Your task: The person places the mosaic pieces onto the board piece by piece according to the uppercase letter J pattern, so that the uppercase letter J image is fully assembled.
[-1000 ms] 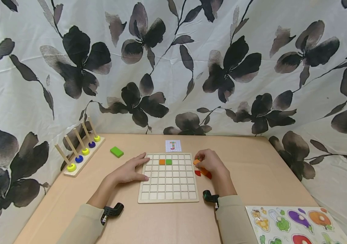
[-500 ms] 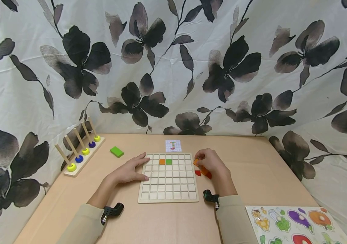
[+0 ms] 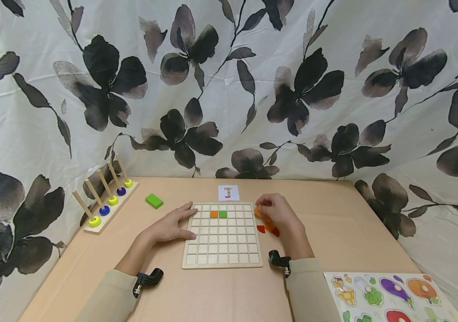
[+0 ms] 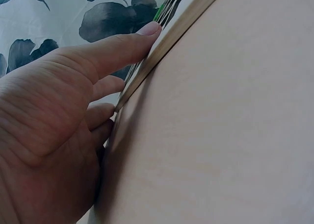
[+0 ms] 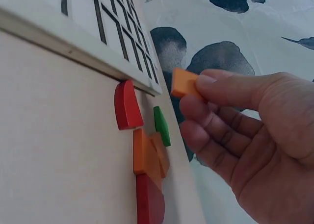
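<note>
A white grid board (image 3: 225, 252) with a wooden rim lies at the middle of the table, an orange square tile (image 3: 214, 214) and a green square tile (image 3: 222, 214) side by side in its upper part. My left hand (image 3: 170, 225) rests on the board's left edge; in the left wrist view the thumb (image 4: 147, 30) lies on top of the rim. At the board's right side, my right hand (image 3: 280, 213) pinches an orange block (image 5: 184, 83) between thumb and fingers, held above the table. Below it lie a red curved block (image 5: 127, 105), a green block (image 5: 161, 126), several orange and red blocks (image 5: 146, 155).
A small pattern card (image 3: 228, 192) lies behind the board. To the left are a large green block (image 3: 154, 201) and a peg stand (image 3: 110, 212) with yellow and blue rings. A vegetable picture board (image 3: 390, 297) lies at the front right. A floral cloth (image 3: 229, 89) hangs behind the table.
My right hand has risen slightly from the loose pile, the orange block pinched in its fingers. The left hand stays on the board's edge.
</note>
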A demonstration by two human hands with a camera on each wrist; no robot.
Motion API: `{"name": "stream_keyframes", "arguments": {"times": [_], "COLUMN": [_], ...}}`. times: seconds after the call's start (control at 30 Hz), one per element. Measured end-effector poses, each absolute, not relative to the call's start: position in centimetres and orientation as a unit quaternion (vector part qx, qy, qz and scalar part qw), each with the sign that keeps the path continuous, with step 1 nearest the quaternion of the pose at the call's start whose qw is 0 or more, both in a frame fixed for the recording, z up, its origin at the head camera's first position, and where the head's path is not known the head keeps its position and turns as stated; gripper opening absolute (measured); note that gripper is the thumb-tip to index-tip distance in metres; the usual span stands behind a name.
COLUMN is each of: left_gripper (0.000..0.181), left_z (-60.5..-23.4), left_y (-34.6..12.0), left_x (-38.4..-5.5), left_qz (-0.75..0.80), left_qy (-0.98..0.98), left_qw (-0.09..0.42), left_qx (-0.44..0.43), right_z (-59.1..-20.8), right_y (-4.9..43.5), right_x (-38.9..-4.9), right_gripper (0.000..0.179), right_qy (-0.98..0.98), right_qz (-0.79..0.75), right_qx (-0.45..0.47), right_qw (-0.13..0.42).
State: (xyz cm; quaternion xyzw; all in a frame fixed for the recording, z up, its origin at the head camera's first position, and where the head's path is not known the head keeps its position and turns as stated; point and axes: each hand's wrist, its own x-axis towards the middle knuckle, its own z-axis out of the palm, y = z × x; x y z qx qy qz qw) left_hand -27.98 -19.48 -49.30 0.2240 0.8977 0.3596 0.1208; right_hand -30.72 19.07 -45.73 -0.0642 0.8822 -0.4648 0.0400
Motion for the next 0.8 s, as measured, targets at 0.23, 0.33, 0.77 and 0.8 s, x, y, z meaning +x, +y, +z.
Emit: {"name": "stream_keyframes", "arguments": {"times": [0.23, 0.33, 0.77, 0.8], "left_gripper": [0.095, 0.095, 0.094, 0.094], "left_z": [-49.3, -49.3, -49.1, -49.1], "left_y": [-19.5, -19.5, -19.4, -19.4], "left_x": [-28.0, -28.0, -27.8, -27.8], "left_qz": [0.36, 0.36, 0.364, 0.365], "left_qy": [0.898, 0.898, 0.896, 0.896], "left_qw": [0.12, 0.12, 0.121, 0.121], "left_qx": [0.224, 0.223, 0.222, 0.222], "right_z": [-45.6, -45.7, -45.5, -45.5], "right_y": [18.4, 18.2, 17.3, 17.3], "right_x": [-30.8, -31.0, -30.9, -30.9], "right_gripper": [0.018, 0.02, 0.028, 0.027], "right_qy": [0.833, 0.824, 0.852, 0.853], "right_qz": [-0.544, -0.556, -0.497, -0.493], "right_qx": [-0.079, -0.095, -0.163, -0.165], "right_qw": [0.057, 0.058, 0.034, 0.033]}}
